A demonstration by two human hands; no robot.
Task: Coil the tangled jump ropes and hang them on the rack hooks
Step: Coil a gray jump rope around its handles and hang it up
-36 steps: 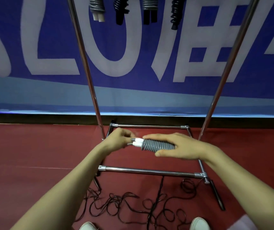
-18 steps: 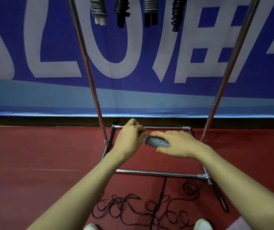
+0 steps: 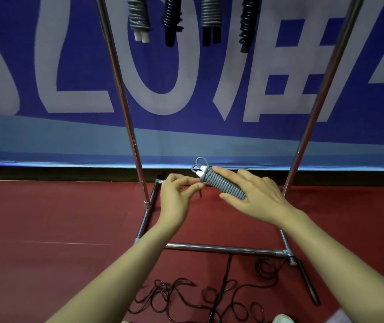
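We hold the light, springy grey coiled rope (image 3: 224,185) in the air before the rack (image 3: 124,101), right grip (image 3: 256,199) clasping its wound middle, left grip (image 3: 177,194) pinching the loose tail, which likely unwinds unless kept taut.

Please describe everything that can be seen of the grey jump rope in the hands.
The grey jump rope is wound into a short ribbed bundle, seemingly plastic. Its white handle ends and a small loop stick out at the upper left end; a short tail hangs below. It is held tilted: the right hand grips it between thumb and fingers, the left hand pinches near the white ends.
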